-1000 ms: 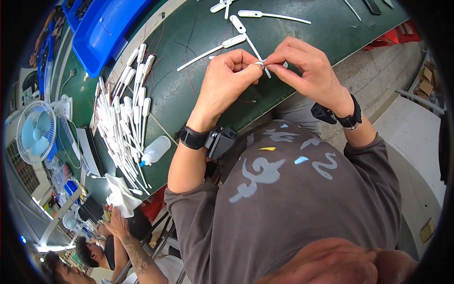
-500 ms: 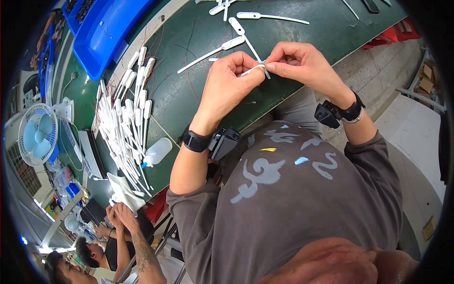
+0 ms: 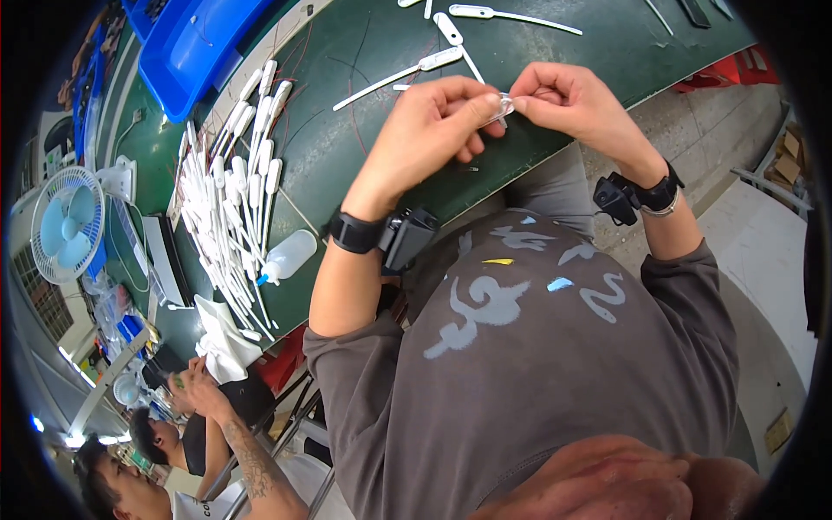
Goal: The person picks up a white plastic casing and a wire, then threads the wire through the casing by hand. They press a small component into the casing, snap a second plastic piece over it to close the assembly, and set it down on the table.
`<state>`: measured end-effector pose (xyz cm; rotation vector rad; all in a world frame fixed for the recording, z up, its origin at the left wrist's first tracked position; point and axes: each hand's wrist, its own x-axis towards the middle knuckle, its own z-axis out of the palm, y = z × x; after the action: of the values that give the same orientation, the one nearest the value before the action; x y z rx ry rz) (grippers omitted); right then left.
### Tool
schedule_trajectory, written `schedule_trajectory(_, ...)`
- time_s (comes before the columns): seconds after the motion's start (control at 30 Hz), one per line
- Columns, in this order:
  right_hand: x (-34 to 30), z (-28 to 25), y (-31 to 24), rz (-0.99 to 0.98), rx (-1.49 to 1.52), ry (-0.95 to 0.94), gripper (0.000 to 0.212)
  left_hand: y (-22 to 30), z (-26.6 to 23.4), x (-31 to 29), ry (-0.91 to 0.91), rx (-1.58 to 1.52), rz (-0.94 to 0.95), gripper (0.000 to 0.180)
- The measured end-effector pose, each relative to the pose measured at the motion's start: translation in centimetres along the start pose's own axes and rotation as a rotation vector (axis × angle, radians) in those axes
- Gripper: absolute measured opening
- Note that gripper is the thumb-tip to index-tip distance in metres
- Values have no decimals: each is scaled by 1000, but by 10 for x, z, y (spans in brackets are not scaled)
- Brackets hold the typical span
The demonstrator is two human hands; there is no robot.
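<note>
My left hand (image 3: 442,126) is closed, its thumb and forefinger pinching a small, shiny, whitish piece (image 3: 505,107) above the table's near edge. My right hand (image 3: 576,104) comes in from the other side, thumb and forefinger closed at the same piece; the exact kind of piece is too small to tell. Just beyond the hands lie white long-stemmed plastic parts: one with an oval head (image 3: 441,59), another with a dark hole in its head (image 3: 447,29), and a third (image 3: 472,12) farther off.
On the green table (image 3: 329,147), a large heap of white stemmed parts (image 3: 230,191) with thin red and dark wires lies to the left. Near it stand a clear bottle (image 3: 290,256), blue trays (image 3: 186,65) and a fan (image 3: 69,225). Co-workers sit at lower left, one's hands (image 3: 198,390) at a white bag (image 3: 224,342).
Both hands have shifted slightly right and upward in the picture, still together. The left hand has turned, its lower fingers now showing below the piece. A co-worker's hands at lower left have moved.
</note>
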<state>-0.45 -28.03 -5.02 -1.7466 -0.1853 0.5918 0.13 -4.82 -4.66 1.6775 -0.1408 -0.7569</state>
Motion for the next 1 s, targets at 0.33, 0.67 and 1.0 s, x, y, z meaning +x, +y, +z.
schedule_trajectory(0.33,-8,-31,8,-24,-64,91,15,4,-22,-2,-21,-203,12,54)
schedule_trajectory(0.67,-33,-87,32,-42,235,481,16,1,-14,-3,435,301,216,26)
schedule_trajectory(1.0,-32,-94,33,-157,487,609,18,15,33,7,383,1061,811,7)
